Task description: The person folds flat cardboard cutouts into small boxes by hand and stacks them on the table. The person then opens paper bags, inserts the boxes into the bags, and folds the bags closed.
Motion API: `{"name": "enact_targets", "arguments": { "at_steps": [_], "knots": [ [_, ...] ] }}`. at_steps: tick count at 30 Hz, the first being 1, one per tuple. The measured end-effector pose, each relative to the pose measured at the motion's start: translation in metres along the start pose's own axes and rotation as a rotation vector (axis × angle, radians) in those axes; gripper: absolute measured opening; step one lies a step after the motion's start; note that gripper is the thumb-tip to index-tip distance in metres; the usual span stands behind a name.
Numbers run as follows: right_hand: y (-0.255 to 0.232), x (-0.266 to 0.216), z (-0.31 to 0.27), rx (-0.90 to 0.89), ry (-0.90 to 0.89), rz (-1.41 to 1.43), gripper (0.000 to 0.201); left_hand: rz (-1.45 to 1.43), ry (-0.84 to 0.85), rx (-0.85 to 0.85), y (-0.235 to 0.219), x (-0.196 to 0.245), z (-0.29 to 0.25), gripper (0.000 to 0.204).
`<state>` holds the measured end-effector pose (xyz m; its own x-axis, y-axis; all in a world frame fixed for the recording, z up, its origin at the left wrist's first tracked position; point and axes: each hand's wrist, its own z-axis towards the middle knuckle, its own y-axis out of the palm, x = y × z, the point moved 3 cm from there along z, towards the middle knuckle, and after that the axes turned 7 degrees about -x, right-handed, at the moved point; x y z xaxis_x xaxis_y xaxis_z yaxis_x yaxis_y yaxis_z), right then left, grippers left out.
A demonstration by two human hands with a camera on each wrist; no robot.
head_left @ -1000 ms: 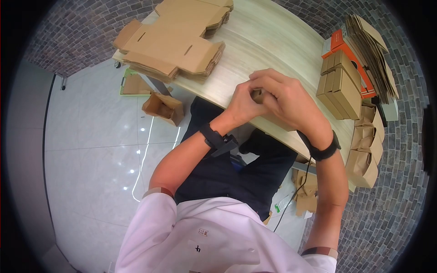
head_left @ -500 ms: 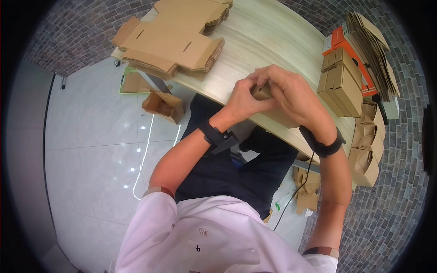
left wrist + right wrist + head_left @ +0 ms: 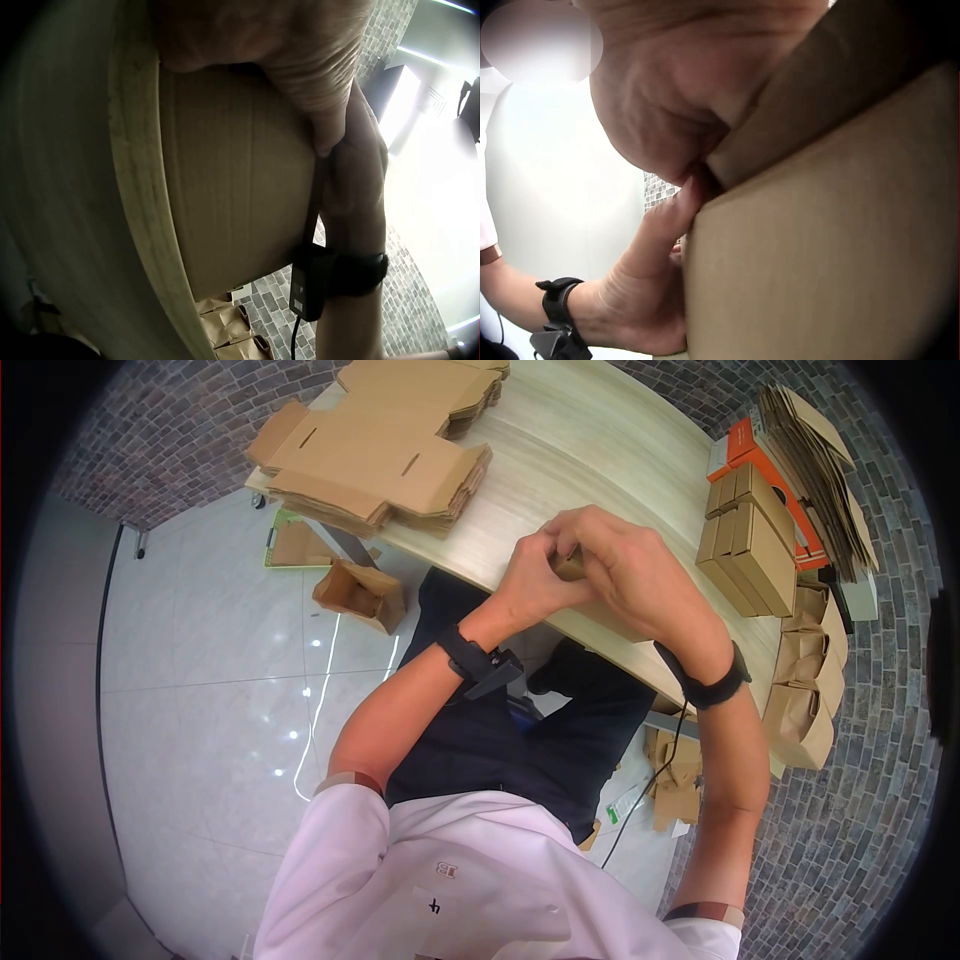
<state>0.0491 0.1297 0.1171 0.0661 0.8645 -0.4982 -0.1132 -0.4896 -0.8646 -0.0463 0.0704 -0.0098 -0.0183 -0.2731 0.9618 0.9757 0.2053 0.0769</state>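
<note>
A small brown cardboard box stands at the near edge of the table, between both hands. My left hand holds its left end, with the thumb along the near side. Over the top and right side curls my right hand, its fingers bent at the upper edge near the left fingertips. In the left wrist view the box's plain side rests against the table edge. The right wrist view shows the left thumb at the box's corner, right below the right hand. The right fingertips are mostly hidden.
Flat cardboard blanks are stacked at the table's left. On the right stand folded boxes, an orange box, upright flat cardboard and open paper bags. A cable hangs from the right wrist.
Both hands stay around the box at the table edge. The right fingers lifted slightly, showing more of the box top, then moved back over it. Everything else looks unchanged.
</note>
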Motion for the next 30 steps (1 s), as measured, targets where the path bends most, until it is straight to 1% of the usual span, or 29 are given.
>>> {"name": "enact_targets", "arguments": {
  "at_steps": [1,2,4,5,6,7,8,9,10,11,12,13,14,15,17,18,20,21,23,24,25,27,28,29,30],
  "knots": [
    [0.002,0.001,0.000,-0.025,0.019,-0.016,0.026,0.001,0.001,0.000,0.000,-0.001,0.000,0.041],
    [0.005,0.002,-0.002,-0.025,0.018,-0.016,0.026,-0.017,-0.022,0.013,0.001,-0.002,-0.001,0.044],
    [0.009,0.001,-0.007,0.099,-0.105,-0.136,0.048,-0.035,-0.043,0.025,0.002,-0.003,-0.002,0.047],
    [0.009,0.003,-0.007,0.100,-0.105,-0.136,0.048,-0.029,-0.004,0.023,0.003,-0.001,-0.002,0.051],
    [0.009,0.005,-0.007,0.081,-0.117,-0.048,0.056,-0.024,0.035,0.021,0.004,0.001,-0.002,0.056],
    [0.008,0.007,-0.008,0.063,-0.127,0.039,0.065,-0.025,0.036,0.017,0.004,0.002,-0.002,0.056],
    [0.007,0.007,-0.008,0.067,-0.123,0.035,0.065,-0.050,0.123,-0.006,0.003,0.006,-0.002,0.055],
    [0.006,0.009,-0.007,0.071,-0.042,0.191,0.065,-0.075,0.210,-0.031,0.003,0.010,-0.002,0.055],
    [0.005,0.013,-0.007,0.078,0.039,0.349,0.066,-0.076,0.211,-0.042,0.003,0.012,-0.002,0.055],
    [0.003,0.016,-0.008,0.088,0.046,0.347,0.066,-0.086,0.168,-0.026,0.003,0.013,-0.003,0.052],
    [-0.001,0.021,-0.009,0.146,0.008,0.372,0.065,-0.096,0.126,-0.010,0.002,0.013,-0.004,0.050],
    [-0.006,0.023,-0.012,0.203,-0.029,0.394,0.063,-0.099,0.128,-0.022,0.002,0.012,-0.004,0.050],
    [-0.011,0.023,-0.017,0.237,0.006,0.338,0.052,-0.084,0.093,-0.014,0.002,0.008,-0.004,0.046],
    [-0.020,0.023,-0.025,0.239,0.012,0.333,0.052,-0.069,0.058,-0.001,0.002,0.003,-0.004,0.042],
    [-0.041,0.019,-0.047,0.273,0.015,-0.060,0.037,-0.062,0.081,0.022,0.002,-0.002,-0.003,0.042],
    [-0.047,0.015,-0.059,0.270,0.011,-0.059,0.037,-0.036,0.071,0.029,0.002,-0.004,-0.004,0.042],
    [-0.052,0.016,-0.087,0.223,0.439,-0.055,0.034,-0.008,0.062,0.031,0.001,-0.004,-0.004,0.042],
    [-0.049,0.016,-0.096,0.229,0.444,-0.058,0.034,0.003,0.058,0.042,0.002,-0.003,-0.005,0.043],
    [-0.033,0.026,-0.113,0.028,0.655,0.008,0.040,0.013,0.058,0.032,0.004,-0.001,-0.005,0.043],
    [-0.026,0.032,-0.117,-0.027,0.741,0.233,0.043,0.056,0.073,0.029,0.004,0.001,-0.005,0.045],
    [-0.024,0.033,-0.120,-0.009,0.752,0.237,0.043,0.099,0.089,0.027,0.003,0.003,-0.005,0.046],
    [-0.015,0.032,-0.123,-0.029,0.593,0.528,0.045,0.151,0.118,-0.038,0.000,0.009,-0.007,0.048],
    [-0.015,0.029,-0.121,-0.040,0.531,0.454,0.044,0.196,0.139,-0.087,-0.001,0.014,-0.009,0.051],
    [-0.017,0.024,-0.120,-0.025,0.534,0.459,0.044,0.241,0.162,-0.136,-0.001,0.018,-0.011,0.053],
    [-0.022,0.016,-0.119,-0.064,0.546,0.362,0.043,0.245,0.166,-0.149,-0.003,0.020,-0.014,0.053]
  ]
}}
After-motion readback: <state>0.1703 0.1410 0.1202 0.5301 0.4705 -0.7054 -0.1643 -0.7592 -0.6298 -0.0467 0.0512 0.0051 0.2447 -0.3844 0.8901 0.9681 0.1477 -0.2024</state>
